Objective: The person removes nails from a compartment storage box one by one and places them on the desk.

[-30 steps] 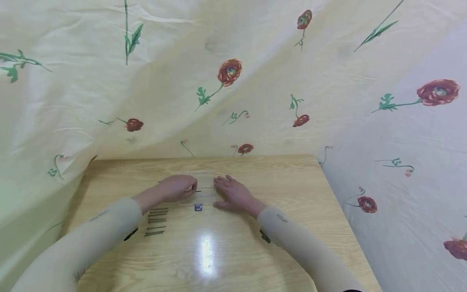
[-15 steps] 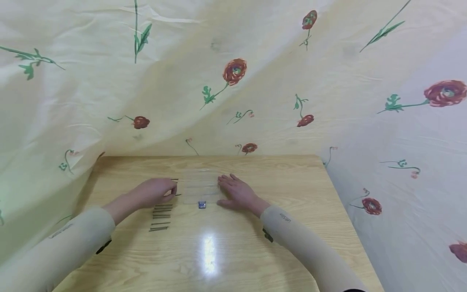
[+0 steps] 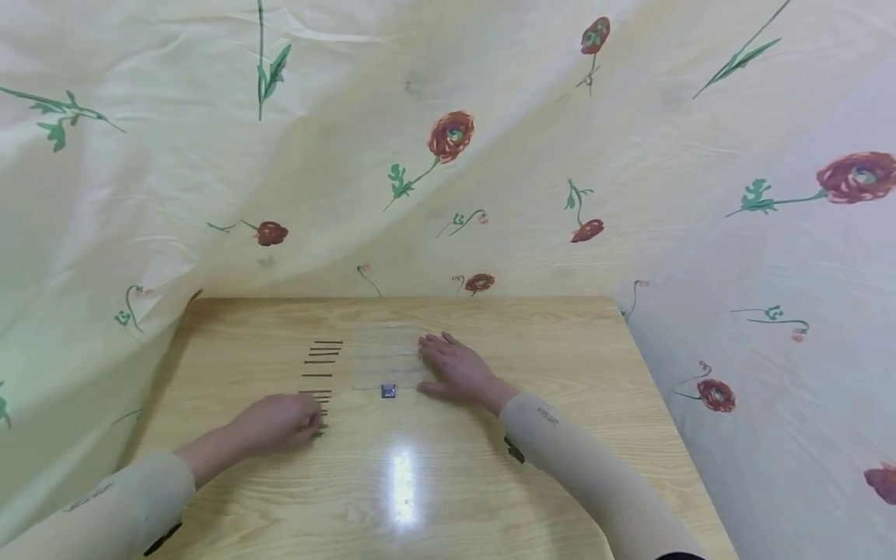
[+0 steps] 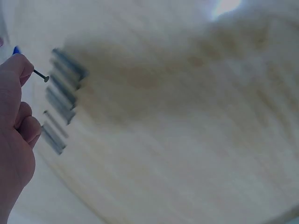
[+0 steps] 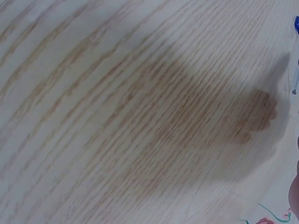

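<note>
Left wrist view: left hand (image 4: 14,116) grip pinches a thin dark nail (image 4: 41,75).

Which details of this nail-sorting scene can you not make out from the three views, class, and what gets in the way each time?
- Nearest nails, head view: the left hand covers them, so no count.
- Row of nails, left wrist view: motion blur smears them together.
- Right hand, right wrist view: cut off at the right edge; only its shadow shows.
- Small blue item, head view: too small to identify.

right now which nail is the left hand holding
The one at the near end of the row of nails, pinched in the left hand; its head pokes past the fingertips.
</note>
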### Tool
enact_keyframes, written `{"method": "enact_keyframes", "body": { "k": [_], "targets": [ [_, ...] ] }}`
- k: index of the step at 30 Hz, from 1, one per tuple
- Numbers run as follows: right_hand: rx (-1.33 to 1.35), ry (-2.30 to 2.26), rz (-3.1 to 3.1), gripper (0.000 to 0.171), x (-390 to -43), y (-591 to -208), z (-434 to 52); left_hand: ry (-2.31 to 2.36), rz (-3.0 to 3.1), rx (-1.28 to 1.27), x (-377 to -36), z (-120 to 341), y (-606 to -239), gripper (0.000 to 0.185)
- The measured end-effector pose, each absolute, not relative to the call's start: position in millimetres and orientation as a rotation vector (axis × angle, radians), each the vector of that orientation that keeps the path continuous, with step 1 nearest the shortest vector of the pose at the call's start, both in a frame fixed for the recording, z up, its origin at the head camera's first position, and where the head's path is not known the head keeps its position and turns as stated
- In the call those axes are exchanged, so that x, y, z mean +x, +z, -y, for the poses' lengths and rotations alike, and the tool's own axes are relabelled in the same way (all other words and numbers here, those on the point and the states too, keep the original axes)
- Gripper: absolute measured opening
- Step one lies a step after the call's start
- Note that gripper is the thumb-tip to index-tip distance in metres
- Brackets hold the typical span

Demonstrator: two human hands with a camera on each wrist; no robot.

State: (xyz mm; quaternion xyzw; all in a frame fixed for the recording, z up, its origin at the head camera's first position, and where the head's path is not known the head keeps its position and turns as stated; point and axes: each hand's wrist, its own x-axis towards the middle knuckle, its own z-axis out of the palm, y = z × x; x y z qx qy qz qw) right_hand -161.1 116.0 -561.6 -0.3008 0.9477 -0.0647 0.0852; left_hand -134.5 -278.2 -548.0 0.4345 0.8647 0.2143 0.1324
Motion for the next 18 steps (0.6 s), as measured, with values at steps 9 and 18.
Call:
{"method": "enact_keyframes", "body": {
  "k": [9,18],
  "targets": [
    [-0.905,-0.203,-2.824,0.08,-161.2,-560.6,-115.8,0.64,-2.515,1.276,-109.7,287.7,-563.8,0.026],
    [-0.919,-0.2,-2.823,0.079,-161.0,-558.4,-116.1,0.611,-2.592,1.271,-106.3,289.4,-570.5,0.03]
  ]
}}
